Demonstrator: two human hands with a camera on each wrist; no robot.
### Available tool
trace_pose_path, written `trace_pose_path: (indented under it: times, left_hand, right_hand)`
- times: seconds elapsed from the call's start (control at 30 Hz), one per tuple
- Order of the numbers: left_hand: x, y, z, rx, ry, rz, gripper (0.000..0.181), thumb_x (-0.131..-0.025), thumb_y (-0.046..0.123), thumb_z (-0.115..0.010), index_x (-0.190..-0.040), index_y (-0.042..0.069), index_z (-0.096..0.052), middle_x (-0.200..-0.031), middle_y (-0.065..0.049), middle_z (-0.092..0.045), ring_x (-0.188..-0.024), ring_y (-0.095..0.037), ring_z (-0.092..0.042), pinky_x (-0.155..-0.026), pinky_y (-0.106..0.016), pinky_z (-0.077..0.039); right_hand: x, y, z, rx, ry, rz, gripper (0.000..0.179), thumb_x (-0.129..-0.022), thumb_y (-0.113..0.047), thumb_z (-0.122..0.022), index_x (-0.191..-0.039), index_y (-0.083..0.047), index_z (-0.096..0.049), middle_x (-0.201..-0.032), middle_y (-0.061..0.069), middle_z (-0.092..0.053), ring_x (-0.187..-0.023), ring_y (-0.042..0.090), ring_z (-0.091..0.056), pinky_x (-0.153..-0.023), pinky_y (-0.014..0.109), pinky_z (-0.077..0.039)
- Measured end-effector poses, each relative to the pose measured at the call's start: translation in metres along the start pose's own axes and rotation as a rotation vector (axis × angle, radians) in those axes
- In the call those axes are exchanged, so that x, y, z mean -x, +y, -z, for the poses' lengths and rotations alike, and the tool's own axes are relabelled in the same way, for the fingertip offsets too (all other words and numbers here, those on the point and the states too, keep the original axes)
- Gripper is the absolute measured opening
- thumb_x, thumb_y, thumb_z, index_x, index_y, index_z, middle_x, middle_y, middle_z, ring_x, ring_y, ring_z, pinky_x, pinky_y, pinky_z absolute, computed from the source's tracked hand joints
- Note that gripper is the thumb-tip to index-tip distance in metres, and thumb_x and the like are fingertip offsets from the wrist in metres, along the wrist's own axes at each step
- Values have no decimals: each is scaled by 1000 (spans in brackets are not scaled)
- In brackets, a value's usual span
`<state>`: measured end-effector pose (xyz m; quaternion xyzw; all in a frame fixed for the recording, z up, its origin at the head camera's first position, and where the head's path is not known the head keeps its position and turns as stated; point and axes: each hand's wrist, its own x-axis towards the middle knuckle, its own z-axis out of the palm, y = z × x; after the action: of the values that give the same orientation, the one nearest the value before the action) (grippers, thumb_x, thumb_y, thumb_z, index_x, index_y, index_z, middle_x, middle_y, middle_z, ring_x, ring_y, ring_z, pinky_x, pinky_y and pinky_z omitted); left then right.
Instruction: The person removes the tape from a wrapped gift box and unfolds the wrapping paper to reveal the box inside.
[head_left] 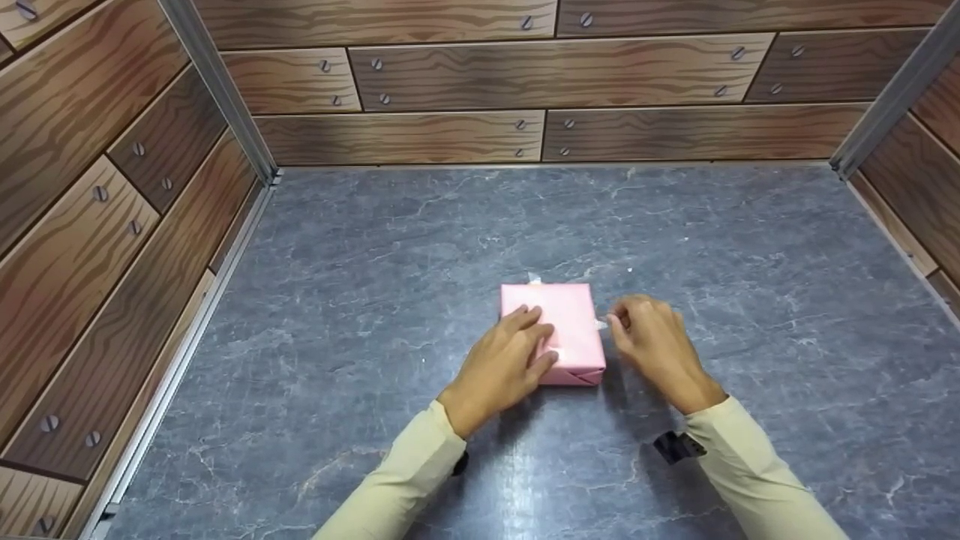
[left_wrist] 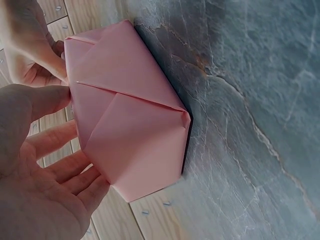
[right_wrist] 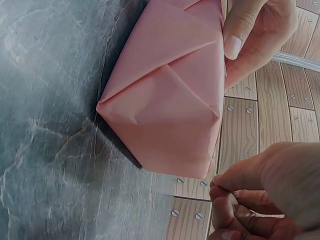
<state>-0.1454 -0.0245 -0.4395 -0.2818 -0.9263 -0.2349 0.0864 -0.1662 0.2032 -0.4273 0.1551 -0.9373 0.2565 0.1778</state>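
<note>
A pink paper-wrapped box [head_left: 566, 315] lies on the grey marbled table, and folded paper flaps show on its near end [right_wrist: 165, 100]. My left hand [head_left: 506, 360] rests on its top with fingers spread over the left part; the left wrist view shows that hand [left_wrist: 50, 165] along the top edge. Beside the box's right edge, my right hand [head_left: 656, 345] pinches the end of a small whitish piece of tape [head_left: 601, 325] between thumb and forefinger. Another whitish piece of tape [head_left: 534, 278] sticks out past the far edge.
Wood-patterned walls [head_left: 450, 75] enclose the marbled table [head_left: 375, 240] at the back and both sides, with metal rails [head_left: 225, 82] at the corners. A dark wrist device [head_left: 679, 446] hangs by the right sleeve. Tiny white specks [head_left: 629, 270] lie beyond the right hand.
</note>
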Motion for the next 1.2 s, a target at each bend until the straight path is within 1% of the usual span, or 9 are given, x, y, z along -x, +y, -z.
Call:
trace_pose_path:
  times: [0.2, 0.33, 0.57, 0.8, 0.97, 1.2]
  left_hand:
    - [0, 1, 0, -6, -21, 13, 36, -98, 28, -66, -127, 6, -69, -144, -16, -56, -140, -30, -46, -117, -38, -35]
    - [0, 0, 0, -4, -21, 16, 36, -98, 27, -67, -127, 6, -69, -145, -16, -56, -140, -30, -46, -117, -39, -35]
    - [-1, 1, 0, 8, -10, 7, 34, -98, 25, -67, -125, 5, -69, -142, -18, -58, -139, -32, -48, -116, -40, -37]
    - [0, 1, 0, 12, -8, 10, 35, -98, 26, -67, -125, 5, -69, -143, -18, -57, -139, -31, -47, -116, -40, -37]
    - [0, 1, 0, 6, -13, 8, 34, -98, 26, -67, -125, 5, -70, -143, -17, -57, -139, -31, -48, -115, -39, -38]
    - [0, 1, 2, 10, -23, 16, 35, -98, 26, -67, -126, 5, -69, -144, -17, -56, -140, -30, -46, -117, -40, -36]
  right_hand:
    - [2, 6, 4, 14, 5, -9, 5, -84, 3, -70, -79, 1, -69, -70, 10, -65, -62, 27, -61, -61, 51, -51]
    - [2, 9, 4, 16, 3, -4, 4, -84, 2, -70, -80, 2, -69, -69, 11, -64, -63, 28, -60, -61, 51, -51]
    - [3, 10, 8, 12, -11, -27, 6, -85, 1, -70, -80, 2, -69, -70, 10, -64, -63, 27, -61, -60, 51, -51]
    - [4, 13, 9, 11, -12, -26, 5, -85, 2, -70, -79, 2, -69, -69, 11, -65, -63, 28, -61, -60, 51, -50]
    - [6, 14, 10, 17, -17, -48, 4, -85, 1, -70, -81, 3, -70, -70, 11, -66, -63, 29, -62, -61, 52, -51]
    - [5, 15, 11, 7, -42, -81, 6, -88, -1, -70, -85, 3, -72, -75, 14, -69, -67, 31, -65, -64, 52, -52]
